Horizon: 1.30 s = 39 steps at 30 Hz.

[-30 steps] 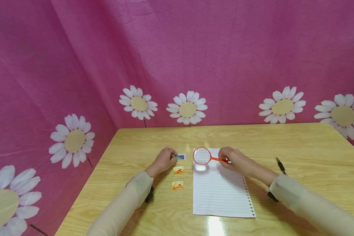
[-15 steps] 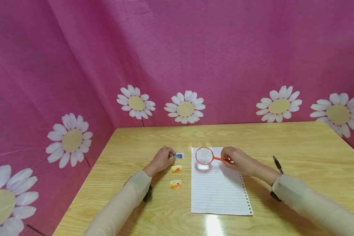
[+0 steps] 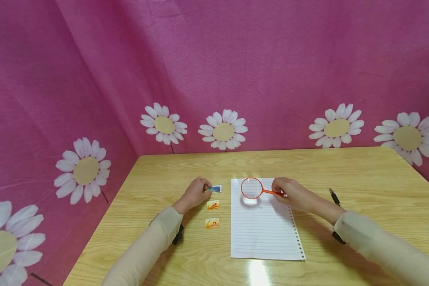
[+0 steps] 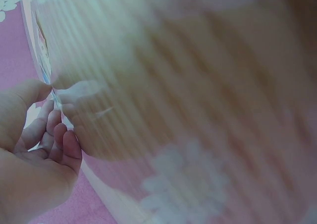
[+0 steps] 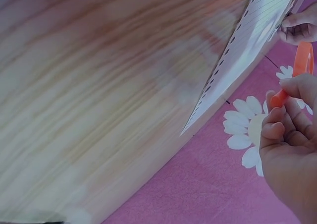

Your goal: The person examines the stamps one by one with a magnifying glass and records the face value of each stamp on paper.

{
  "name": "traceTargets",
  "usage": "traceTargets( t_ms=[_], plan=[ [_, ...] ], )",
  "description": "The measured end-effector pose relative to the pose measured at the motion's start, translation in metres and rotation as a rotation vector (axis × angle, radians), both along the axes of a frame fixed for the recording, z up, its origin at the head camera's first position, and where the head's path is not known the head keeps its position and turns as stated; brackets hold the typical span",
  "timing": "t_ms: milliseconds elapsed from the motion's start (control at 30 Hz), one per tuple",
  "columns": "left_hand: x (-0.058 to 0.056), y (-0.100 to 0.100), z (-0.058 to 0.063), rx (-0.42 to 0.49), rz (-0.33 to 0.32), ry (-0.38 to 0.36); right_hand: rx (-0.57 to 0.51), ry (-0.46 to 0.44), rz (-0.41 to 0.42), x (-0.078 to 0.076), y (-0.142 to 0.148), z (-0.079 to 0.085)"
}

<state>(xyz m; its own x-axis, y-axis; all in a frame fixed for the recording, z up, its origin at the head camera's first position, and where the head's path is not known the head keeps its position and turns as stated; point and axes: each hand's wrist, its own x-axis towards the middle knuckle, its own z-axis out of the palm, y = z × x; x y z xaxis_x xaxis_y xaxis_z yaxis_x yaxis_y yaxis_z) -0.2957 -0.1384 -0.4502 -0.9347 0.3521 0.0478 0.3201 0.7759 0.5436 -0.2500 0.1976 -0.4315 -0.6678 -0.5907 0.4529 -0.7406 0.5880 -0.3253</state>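
Observation:
My right hand grips the handle of an orange-red magnifying glass, its round lens raised over the upper part of a lined sheet of paper. In the right wrist view, thumb and fingers close round the orange handle. To the left of the sheet, my left hand pinches the left edge of a small blue stamp at the table. The left wrist view shows its thumb and fingertips meeting at that thin edge. Faint handwritten marks show below the lens.
Two yellow-orange stamps lie in a column below the blue one. A black pen lies right of the sheet, partly behind the right forearm. The wooden table meets a pink flowered cloth at its far edge.
My right hand has drawn the magnifying glass a little to the right over the sheet, uncovering more of the handwritten marks. My left hand stays at the blue stamp. The head view has shifted slightly.

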Motion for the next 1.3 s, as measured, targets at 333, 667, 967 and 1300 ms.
traceTargets(
  t_ms=[333, 667, 967, 1300],
  plan=[
    [-0.001, 0.000, 0.000, -0.002, -0.003, 0.021, 0.020, -0.020, -0.030, 0.004, 0.011, 0.001],
    [-0.002, 0.000, -0.002, 0.005, -0.006, 0.029, 0.039, -0.038, -0.062, 0.006, 0.023, 0.002],
    [0.000, 0.001, 0.000, 0.008, -0.002, 0.010, 0.023, -0.012, -0.053, 0.008, 0.030, 0.000],
    [-0.002, 0.000, -0.001, 0.010, -0.009, 0.015, 0.062, -0.082, -0.095, 0.013, 0.039, 0.003]
  ],
)
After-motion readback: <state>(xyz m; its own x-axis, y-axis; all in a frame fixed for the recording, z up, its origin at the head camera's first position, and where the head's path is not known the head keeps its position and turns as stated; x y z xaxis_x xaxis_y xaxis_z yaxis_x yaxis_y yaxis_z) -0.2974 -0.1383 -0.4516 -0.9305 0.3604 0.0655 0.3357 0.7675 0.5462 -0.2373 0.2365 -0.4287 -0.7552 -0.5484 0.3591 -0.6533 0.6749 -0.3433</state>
